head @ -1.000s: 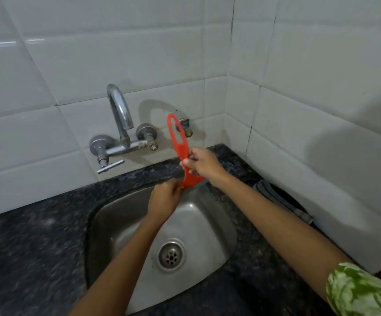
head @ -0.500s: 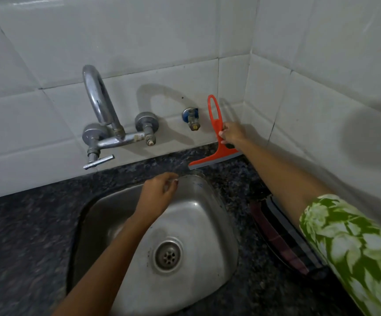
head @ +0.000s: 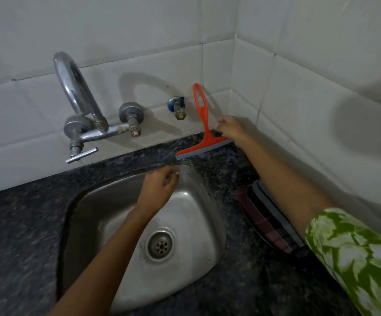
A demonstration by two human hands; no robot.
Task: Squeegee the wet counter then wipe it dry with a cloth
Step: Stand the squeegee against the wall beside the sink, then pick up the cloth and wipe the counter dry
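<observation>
We see the squeegee at the back wall

The orange squeegee (head: 204, 135) stands blade-down on the dark surface (head: 25, 224); our right hand (head: 231, 128) pinches its neck, fingers (head: 219, 127) closed; our left hand (head: 159, 190) hangs empty, loosely curled, over the sink (head: 198, 197).

We can read no text, label, brand, number or sign anywhere here. We see none on the orange squeegee (head: 204, 131), the tap (head: 80, 106), the sink (head: 185, 215), the striped cloth (head: 269, 220) or the white wall tiles (head: 139, 30).
</observation>
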